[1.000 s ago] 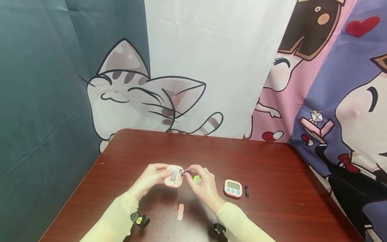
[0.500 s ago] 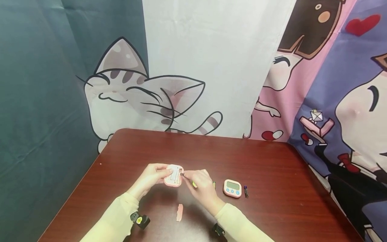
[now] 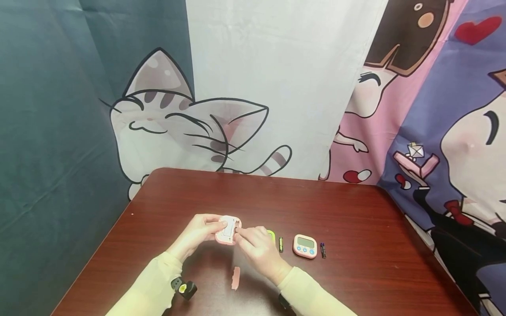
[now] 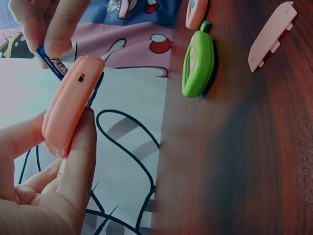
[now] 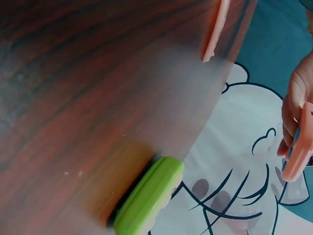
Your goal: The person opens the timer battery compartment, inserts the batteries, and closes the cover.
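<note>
In the head view my left hand [image 3: 203,231] grips a pink kitchen timer [image 3: 225,239] above the table, its back and bare battery compartment facing up. My right hand [image 3: 261,250] is at the compartment's right side. The left wrist view shows its fingers [image 4: 61,29] pinching a dark blue AAA-size battery [image 4: 55,64], whose lower end is at the timer's edge; how far it sits inside is hidden. A pink battery cover [image 3: 236,278] lies on the table below the hands. In the right wrist view, the timer [image 5: 300,147] shows at the right edge.
A green timer [image 3: 271,235] lies partly behind my right hand, with a green battery [image 3: 281,244] beside it. Farther right are a second pink timer [image 3: 305,246], screen up, and a dark battery [image 3: 323,250]. Printed cloth hangs behind the table [image 3: 356,210].
My right hand has turned and shifted slightly down and left, closing up to the timer's compartment with the battery. The green battery has come into view. My left hand stays nearly still.
</note>
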`<state>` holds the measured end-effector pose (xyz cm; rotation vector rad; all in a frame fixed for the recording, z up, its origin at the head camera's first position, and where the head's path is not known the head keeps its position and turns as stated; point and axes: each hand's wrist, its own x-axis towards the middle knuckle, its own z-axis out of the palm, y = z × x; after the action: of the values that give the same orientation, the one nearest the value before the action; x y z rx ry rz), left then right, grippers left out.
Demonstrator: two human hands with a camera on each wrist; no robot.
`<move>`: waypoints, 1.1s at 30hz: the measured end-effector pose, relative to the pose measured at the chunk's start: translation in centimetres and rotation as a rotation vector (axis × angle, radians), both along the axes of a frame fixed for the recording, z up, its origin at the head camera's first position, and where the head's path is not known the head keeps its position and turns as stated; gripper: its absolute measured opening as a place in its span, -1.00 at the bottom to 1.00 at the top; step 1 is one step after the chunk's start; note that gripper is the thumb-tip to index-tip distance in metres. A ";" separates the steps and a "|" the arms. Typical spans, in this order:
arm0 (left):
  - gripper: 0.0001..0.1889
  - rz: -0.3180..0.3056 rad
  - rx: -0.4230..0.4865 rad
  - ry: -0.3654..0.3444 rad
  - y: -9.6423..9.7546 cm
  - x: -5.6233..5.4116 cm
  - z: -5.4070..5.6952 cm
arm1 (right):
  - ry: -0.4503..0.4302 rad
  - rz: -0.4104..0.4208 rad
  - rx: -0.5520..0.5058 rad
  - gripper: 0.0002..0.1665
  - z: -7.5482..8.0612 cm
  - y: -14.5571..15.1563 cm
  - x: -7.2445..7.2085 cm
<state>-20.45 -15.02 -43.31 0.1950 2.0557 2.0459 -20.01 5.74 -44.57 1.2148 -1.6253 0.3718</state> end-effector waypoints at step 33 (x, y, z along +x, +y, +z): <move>-0.55 -0.033 -0.018 -0.009 0.1 0.3 -0.4 | 0.225 0.000 0.130 -0.72 0.7 0.3 0.3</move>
<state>-20.15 -14.91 -43.74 0.2148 2.0513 2.0043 -19.67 6.08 -43.83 1.3043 -1.4726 0.1252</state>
